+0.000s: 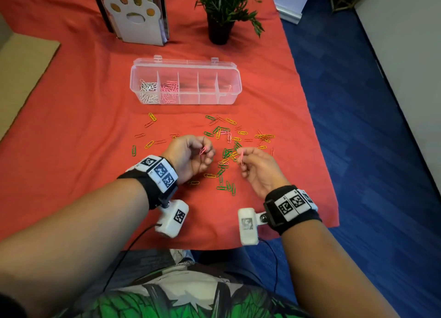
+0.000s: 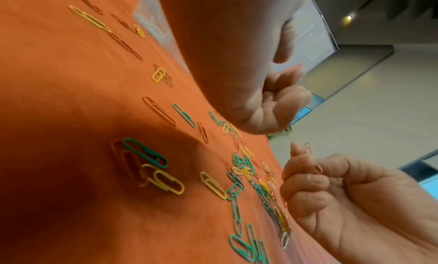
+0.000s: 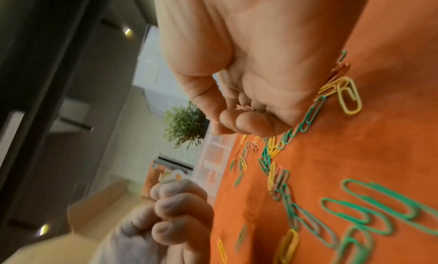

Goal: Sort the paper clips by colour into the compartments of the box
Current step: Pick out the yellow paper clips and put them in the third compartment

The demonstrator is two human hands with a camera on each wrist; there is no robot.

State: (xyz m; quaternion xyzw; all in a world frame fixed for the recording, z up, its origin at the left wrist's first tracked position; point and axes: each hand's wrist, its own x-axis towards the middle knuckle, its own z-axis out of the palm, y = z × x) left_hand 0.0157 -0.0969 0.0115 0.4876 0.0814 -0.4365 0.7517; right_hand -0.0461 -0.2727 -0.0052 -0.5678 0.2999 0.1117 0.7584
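A clear box (image 1: 235, 79) with several compartments stands on the red cloth; white clips (image 1: 148, 91) fill its leftmost cell, pink clips (image 1: 169, 91) the second. Loose green, yellow, red and pink paper clips (image 1: 226, 153) lie scattered in front of it. My left hand (image 1: 206, 150) hovers above the pile with fingers curled, pinching a pink clip (image 1: 202, 150). My right hand (image 1: 243, 154) is just to its right, pinching another pink clip (image 1: 242, 157) that hangs down. In the right wrist view the pink clip (image 3: 244, 107) shows between my curled fingers (image 3: 246, 121).
A potted plant (image 1: 222, 10) and a white paw-shaped holder (image 1: 136, 14) stand behind the box. A tan board (image 1: 21, 74) lies at the left. The cloth's right edge (image 1: 317, 131) drops to blue floor. One red clip (image 1: 228, 87) sits in the box's rightmost cell.
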